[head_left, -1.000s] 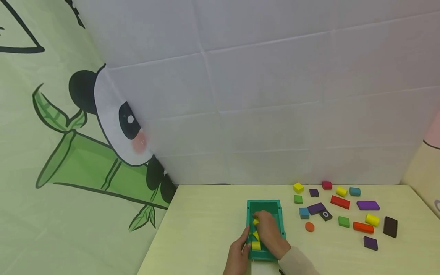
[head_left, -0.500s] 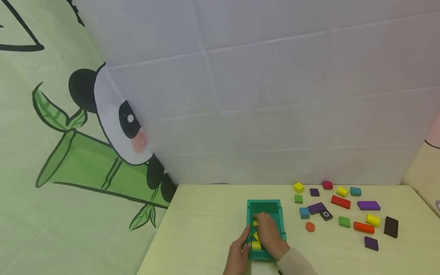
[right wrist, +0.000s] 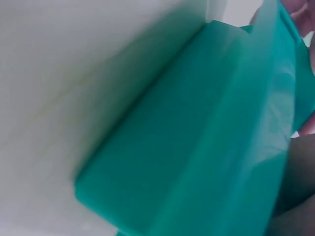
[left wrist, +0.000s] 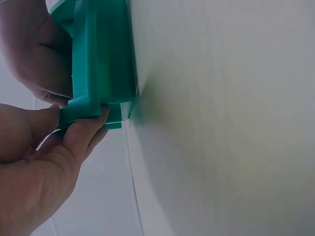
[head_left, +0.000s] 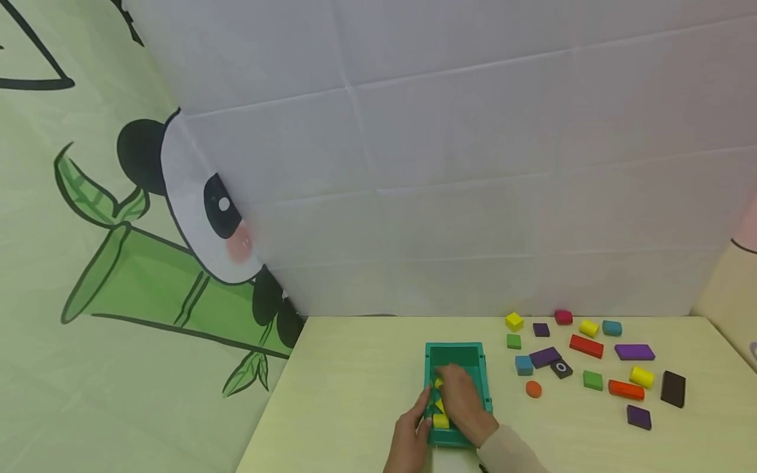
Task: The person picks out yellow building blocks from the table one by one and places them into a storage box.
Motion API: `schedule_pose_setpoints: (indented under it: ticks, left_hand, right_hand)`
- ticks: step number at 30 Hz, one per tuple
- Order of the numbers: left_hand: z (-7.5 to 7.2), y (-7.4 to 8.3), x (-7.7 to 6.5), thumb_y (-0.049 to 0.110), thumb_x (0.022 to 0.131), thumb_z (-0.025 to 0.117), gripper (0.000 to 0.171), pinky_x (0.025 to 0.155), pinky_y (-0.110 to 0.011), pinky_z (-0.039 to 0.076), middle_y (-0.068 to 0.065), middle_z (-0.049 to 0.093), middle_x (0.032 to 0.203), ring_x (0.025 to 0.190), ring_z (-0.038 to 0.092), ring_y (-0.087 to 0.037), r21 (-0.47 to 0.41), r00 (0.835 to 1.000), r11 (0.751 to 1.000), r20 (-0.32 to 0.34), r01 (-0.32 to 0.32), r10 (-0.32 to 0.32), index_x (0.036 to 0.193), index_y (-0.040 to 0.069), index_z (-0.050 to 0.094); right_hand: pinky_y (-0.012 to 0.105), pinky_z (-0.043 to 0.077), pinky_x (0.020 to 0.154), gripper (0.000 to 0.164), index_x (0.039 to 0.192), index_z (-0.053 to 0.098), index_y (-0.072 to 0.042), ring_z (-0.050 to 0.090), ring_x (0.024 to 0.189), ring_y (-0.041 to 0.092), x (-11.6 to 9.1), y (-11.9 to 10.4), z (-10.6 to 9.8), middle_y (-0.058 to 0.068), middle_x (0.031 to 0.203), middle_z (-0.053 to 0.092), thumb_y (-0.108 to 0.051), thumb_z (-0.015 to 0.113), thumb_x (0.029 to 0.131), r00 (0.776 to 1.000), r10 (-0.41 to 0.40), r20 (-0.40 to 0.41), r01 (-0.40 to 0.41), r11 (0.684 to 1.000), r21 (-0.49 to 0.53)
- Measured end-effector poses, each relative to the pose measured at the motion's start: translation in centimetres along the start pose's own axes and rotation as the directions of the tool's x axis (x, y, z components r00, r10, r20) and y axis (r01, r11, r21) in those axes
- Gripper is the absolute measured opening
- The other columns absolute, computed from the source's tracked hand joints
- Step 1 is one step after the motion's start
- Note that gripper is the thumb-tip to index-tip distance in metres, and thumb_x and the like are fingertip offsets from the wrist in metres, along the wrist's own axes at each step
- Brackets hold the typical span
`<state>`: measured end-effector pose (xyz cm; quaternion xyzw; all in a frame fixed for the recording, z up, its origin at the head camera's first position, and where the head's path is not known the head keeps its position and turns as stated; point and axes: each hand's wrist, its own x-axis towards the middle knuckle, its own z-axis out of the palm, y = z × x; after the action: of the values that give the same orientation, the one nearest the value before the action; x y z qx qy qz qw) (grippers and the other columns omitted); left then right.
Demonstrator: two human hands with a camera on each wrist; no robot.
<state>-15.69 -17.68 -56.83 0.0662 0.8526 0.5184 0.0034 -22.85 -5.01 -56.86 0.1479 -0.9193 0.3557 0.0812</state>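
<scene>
Table (head_left: 331,394): across the bottom of the head frame.
Left hand (head_left: 408,430): lower middle, at the left edge of the green box (head_left: 454,356); fingers curled round its rim, thumb on the opposite side, presumably to stop it sliding.
Yellow blocks (head_left: 440,421): inside, along the left wall, which probably gives them something to rest against.
Box: flat on the table, lower middle, likely where both hands reach it easily.
Right hand (head_left: 464,397): angled over the right rim, fingers bent down inside at the farthest yellow block; their spread, and whether they grip it, I cannot tell.
Loose blocks (head_left: 593,380): lower right, mostly spaced apart, perhaps so each can be taken singly.
</scene>
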Motion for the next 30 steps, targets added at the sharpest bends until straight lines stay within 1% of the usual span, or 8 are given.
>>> schedule_pose_setpoints:
  ticks: [4,6,10,15,21,25,28,30]
  left_hand:
    - [-0.1,0.1,0.1,0.001,0.091,0.049,0.054,0.107,-0.043,0.03,-0.001,0.034,0.142,0.125,0.029,-0.014,0.007,1.0,1.0,-0.002,-0.007,0.007,0.14,0.017,0.033]
    - [-0.1,0.1,0.2,0.0,0.091,0.049,0.054,0.107,-0.042,0.03,0.0,0.034,0.142,0.125,0.03,-0.014,0.012,1.0,1.0,-0.005,-0.005,0.005,0.14,0.017,0.033]
    - [-0.1,0.1,0.4,0.0,0.091,0.048,0.055,0.107,-0.042,0.029,0.001,0.033,0.142,0.126,0.028,-0.012,0.027,1.0,0.999,-0.003,0.019,-0.019,0.14,0.019,0.033]
    - [0.0,0.0,0.5,-0.001,0.091,0.048,0.055,0.107,-0.041,0.029,0.002,0.031,0.143,0.126,0.027,-0.011,0.029,1.0,0.999,0.002,0.028,-0.028,0.14,0.018,0.032]
    - [0.1,-0.3,0.4,0.0,0.091,0.049,0.054,0.107,-0.042,0.029,0.002,0.032,0.142,0.125,0.028,-0.012,0.011,0.999,0.999,0.002,0.035,-0.035,0.139,0.016,0.033]
    - [0.1,-0.4,0.2,0.0,0.091,0.049,0.052,0.107,-0.044,0.029,-0.001,0.033,0.142,0.126,0.029,-0.015,0.0,1.0,1.0,0.0,0.021,-0.021,0.139,0.014,0.034]
    - [0.2,-0.4,0.1,-0.001,0.09,0.049,0.052,0.107,-0.044,0.029,-0.003,0.033,0.142,0.126,0.029,-0.017,-0.009,1.0,1.0,-0.003,0.009,-0.009,0.139,0.012,0.034]
    - [0.3,-0.4,0.1,-0.001,0.091,0.049,0.052,0.107,-0.044,0.029,-0.003,0.033,0.142,0.126,0.029,-0.017,-0.016,1.0,1.0,-0.002,0.02,-0.02,0.139,0.013,0.035]
  right_hand:
    - [0.045,0.052,0.085,0.026,0.109,0.06,-0.002,0.054,0.098,0.026,0.2,-0.4,-0.8,0.011,0.104,0.06,0.002,0.057,0.083,1.0,-0.003,-0.023,0.003,1.0,0.01]
    - [0.045,0.052,0.084,0.026,0.109,0.06,-0.002,0.053,0.098,0.024,0.3,-0.7,-1.5,0.011,0.105,0.059,0.002,0.058,0.083,0.999,-0.008,-0.037,0.01,0.999,0.038]
    - [0.043,0.053,0.082,0.028,0.109,0.061,-0.002,0.053,0.096,0.022,0.8,-1.3,-3.0,0.01,0.103,0.06,0.002,0.062,0.081,0.997,-0.029,-0.072,0.034,0.997,0.074]
    - [0.046,0.051,0.086,0.027,0.109,0.061,-0.005,0.053,0.102,0.025,1.1,-1.5,-4.8,0.009,0.107,0.06,-0.002,0.064,0.082,0.994,-0.035,-0.105,0.043,0.996,0.074]
    - [0.048,0.052,0.084,0.027,0.107,0.062,-0.005,0.055,0.099,0.027,1.5,-0.7,-5.8,0.01,0.105,0.061,-0.003,0.066,0.08,0.988,-0.019,-0.151,0.032,0.996,0.081]
    - [0.049,0.05,0.087,0.028,0.109,0.061,-0.005,0.053,0.102,0.027,1.6,0.1,-6.4,0.01,0.108,0.06,-0.004,0.066,0.081,0.988,0.007,-0.153,0.006,0.997,0.081]
    - [0.05,0.05,0.087,0.029,0.11,0.06,-0.005,0.052,0.103,0.028,1.7,0.8,-6.9,0.01,0.108,0.059,-0.004,0.065,0.082,0.985,0.011,-0.171,0.004,0.996,0.091]
    - [0.05,0.05,0.086,0.028,0.11,0.06,-0.005,0.052,0.103,0.028,1.8,1.3,-7.2,0.011,0.108,0.059,-0.004,0.064,0.082,0.982,0.012,-0.187,0.006,0.996,0.092]
